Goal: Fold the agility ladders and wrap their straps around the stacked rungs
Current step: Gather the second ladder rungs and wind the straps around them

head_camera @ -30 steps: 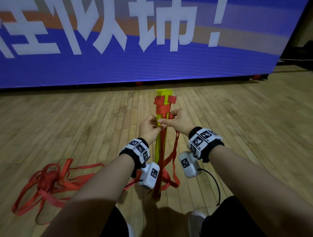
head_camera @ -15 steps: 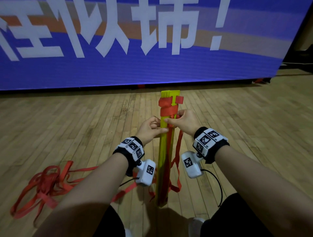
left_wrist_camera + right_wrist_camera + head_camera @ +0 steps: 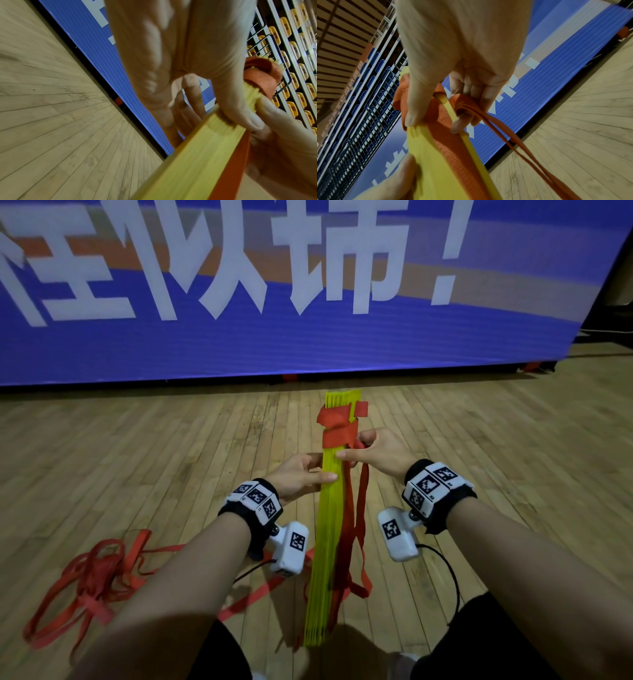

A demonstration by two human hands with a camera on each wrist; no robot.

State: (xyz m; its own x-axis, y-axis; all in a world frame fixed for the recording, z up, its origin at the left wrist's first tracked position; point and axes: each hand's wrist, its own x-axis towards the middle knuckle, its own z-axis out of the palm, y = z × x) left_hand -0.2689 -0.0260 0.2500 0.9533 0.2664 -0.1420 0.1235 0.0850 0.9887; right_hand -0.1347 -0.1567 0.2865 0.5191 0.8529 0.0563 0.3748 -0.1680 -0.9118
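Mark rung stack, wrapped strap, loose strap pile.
rung stack (image 3: 330, 556): head view, yellow face mid-length.
wrapped strap (image 3: 339, 436): head view, red band round the stack's top.
loose strap pile (image 3: 92, 580): head view, tangle's middle on floor.

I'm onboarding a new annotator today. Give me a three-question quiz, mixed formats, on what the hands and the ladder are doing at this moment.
1. True or false: the yellow rung stack lies flat on the wooden floor.
2. Which hand has red strap looped round its fingers?
A. left hand
B. right hand
C. neither
3. Fill in: the loose red strap pile lies on the person's ____ side.

Key:
1. False; it stands on end, gripped by both hands.
2. B
3. left
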